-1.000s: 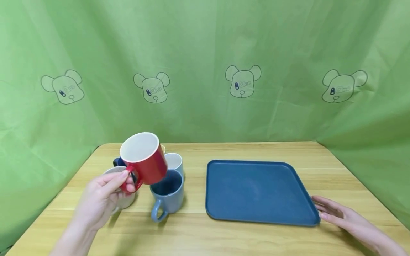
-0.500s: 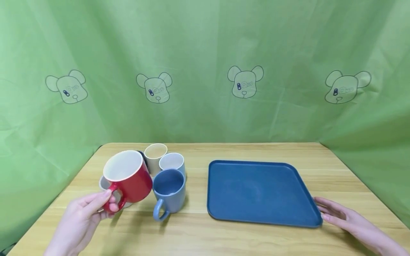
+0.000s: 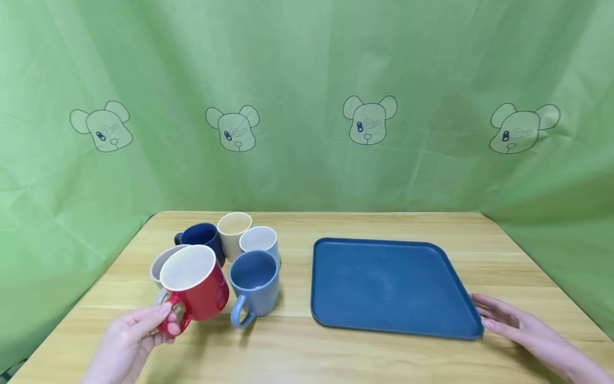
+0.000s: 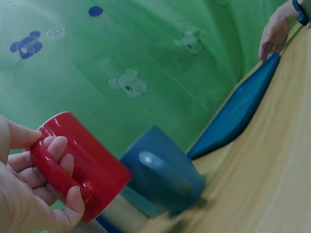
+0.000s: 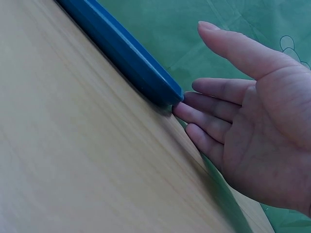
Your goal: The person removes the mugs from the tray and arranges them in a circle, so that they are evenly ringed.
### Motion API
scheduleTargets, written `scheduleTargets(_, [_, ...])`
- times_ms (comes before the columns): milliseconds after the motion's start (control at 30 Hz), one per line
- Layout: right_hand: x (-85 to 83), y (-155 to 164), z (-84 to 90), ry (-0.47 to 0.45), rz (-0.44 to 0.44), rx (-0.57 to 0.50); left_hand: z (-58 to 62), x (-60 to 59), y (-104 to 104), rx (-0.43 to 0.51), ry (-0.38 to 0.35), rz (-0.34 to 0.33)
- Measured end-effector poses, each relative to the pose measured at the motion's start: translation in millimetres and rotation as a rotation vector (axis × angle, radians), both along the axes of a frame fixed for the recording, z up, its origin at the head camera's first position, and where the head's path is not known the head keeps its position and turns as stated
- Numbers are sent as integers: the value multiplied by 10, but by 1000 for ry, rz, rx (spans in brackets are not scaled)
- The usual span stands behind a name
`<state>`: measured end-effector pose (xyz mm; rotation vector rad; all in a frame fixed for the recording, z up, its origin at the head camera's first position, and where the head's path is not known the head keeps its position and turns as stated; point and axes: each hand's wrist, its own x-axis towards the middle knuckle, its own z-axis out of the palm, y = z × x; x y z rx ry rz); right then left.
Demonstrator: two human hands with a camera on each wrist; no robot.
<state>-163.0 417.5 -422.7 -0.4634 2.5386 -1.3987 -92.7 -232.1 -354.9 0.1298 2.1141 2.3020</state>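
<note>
Your left hand (image 3: 128,341) curls its fingers through the handle of the red mug (image 3: 194,281), held tilted at the near edge of the cluster, just beside the blue mug (image 3: 254,285). Your right hand (image 3: 520,330) lies flat, fingers straight, touching the blue tray (image 3: 384,288) at its near right corner. The tray holds nothing; all six mugs, back to the navy mug (image 3: 201,237), remain outside it.

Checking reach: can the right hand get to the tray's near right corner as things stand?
Probably yes. The right hand lies open on the table, its fingertips already at that corner of the blue tray, with nothing between them.
</note>
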Motion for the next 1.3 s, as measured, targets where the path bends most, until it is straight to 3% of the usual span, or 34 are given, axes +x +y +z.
scheduleTargets(300, [-22, -16, 17, -37, -44, 46, -231, -54, -46, 9, 6, -47])
scheduleTargets(533, [-6, 4, -10, 37, -14, 24, -351, -106, -24, 9, 0, -97])
scheduleTargets(733, [-1, -4, -25, 65, 0, 0, -434, -130, -8, 1, 13, -100])
scheduleTargets(1300, [-5, -33, 17, -13, -50, 79, -627, -193, -5, -38, -6, -55])
